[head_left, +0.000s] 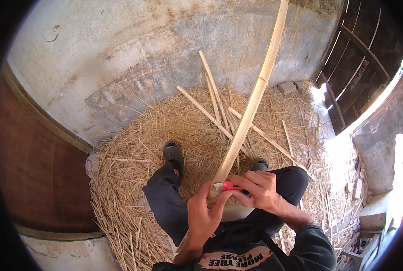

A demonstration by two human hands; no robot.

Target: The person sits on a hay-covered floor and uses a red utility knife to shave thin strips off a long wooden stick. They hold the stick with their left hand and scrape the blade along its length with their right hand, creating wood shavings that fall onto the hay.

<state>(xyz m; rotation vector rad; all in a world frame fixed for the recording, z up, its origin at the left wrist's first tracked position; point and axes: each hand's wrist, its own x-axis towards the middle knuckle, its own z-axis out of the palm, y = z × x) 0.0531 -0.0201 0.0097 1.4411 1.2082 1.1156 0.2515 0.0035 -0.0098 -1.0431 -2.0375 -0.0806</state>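
A long, pale split bamboo strip (254, 106) slants from the top of the view down to my lap. Near its lower part, my left hand (203, 216) is closed round it, thumb pointing toward the blade. My right hand (261, 189) grips a red-handled knife (232, 185). Its short, light metal blade lies against the bamboo just above my left fingers. Both hands are close together between my knees, and the left thumb comes up to the red handle. Part of the strip under the left hand is hidden.
Straw and shavings (133, 135) cover the floor round my shoes. Several loose bamboo strips (215, 101) lie crossed ahead, some leaning toward the stained wall (133, 67). A brown door panel (38, 167) stands at left; dark wooden boards (359, 49) and rubble are at right.
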